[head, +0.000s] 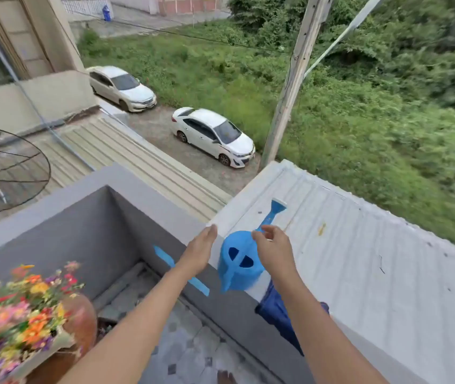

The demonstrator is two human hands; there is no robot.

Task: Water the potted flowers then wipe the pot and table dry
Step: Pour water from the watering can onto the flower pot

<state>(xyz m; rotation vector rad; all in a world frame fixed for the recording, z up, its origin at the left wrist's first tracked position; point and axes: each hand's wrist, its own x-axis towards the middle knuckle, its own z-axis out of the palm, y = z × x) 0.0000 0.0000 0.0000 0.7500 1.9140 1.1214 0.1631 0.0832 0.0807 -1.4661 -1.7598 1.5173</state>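
A blue plastic watering can stands on top of the grey balcony wall, its spout pointing away over the white metal roof. My left hand hovers just left of the can with fingers straight and apart, not touching it. My right hand is above the can's right side, fingers loosely curled, holding nothing. A dark blue cloth hangs over the wall under my right forearm. The potted flowers, orange, pink and yellow, fill a brown clay pot at the lower left.
The white corrugated roof stretches right of the wall. Blue tape strips mark the wall's inner face. A tiled balcony floor lies below. A dish antenna sits at left; two white cars are parked far below.
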